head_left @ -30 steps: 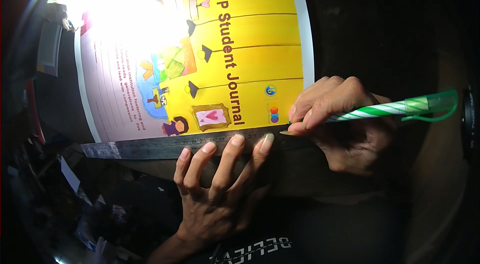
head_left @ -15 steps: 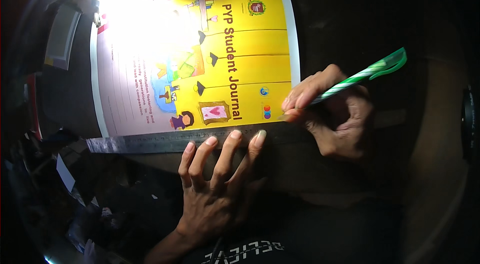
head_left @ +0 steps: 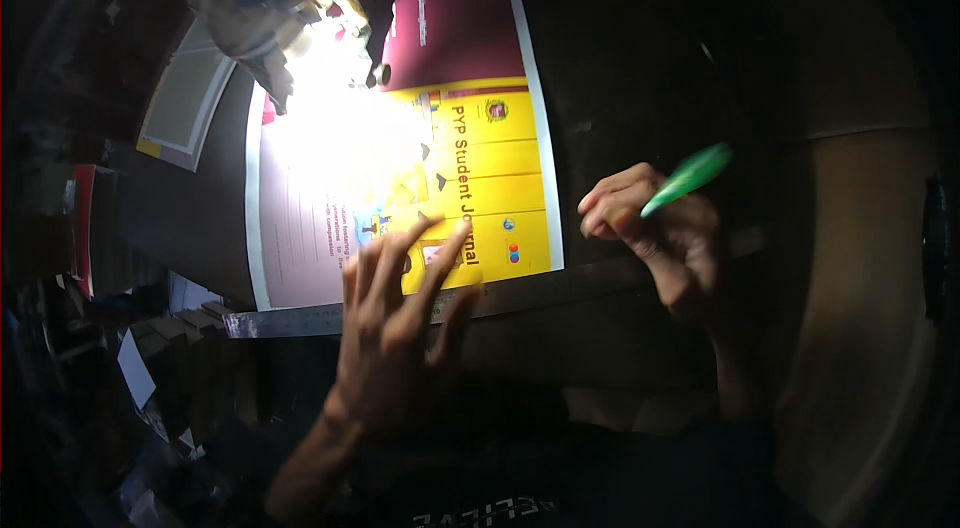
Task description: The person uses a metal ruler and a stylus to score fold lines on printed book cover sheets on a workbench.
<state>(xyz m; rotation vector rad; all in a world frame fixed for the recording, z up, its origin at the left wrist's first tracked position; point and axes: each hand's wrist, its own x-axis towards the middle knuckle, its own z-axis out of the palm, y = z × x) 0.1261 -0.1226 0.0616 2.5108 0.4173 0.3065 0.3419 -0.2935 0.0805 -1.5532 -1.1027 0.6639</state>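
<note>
While the left hand point(head_left: 395, 328) has lifted, fingers spread, off the ruler point(head_left: 300, 320), the right hand point(head_left: 660, 238) pinches the green pen point(head_left: 690, 176), pulled off the yellow sheet point(head_left: 500, 168).

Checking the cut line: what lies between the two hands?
In the head view, only the metal ruler and dark tabletop span between left hand and right hand.

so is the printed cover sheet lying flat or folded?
Flat. The printed sheet lies spread on the dark table, white border showing along its right side, the metal ruler across its near edge.
</note>
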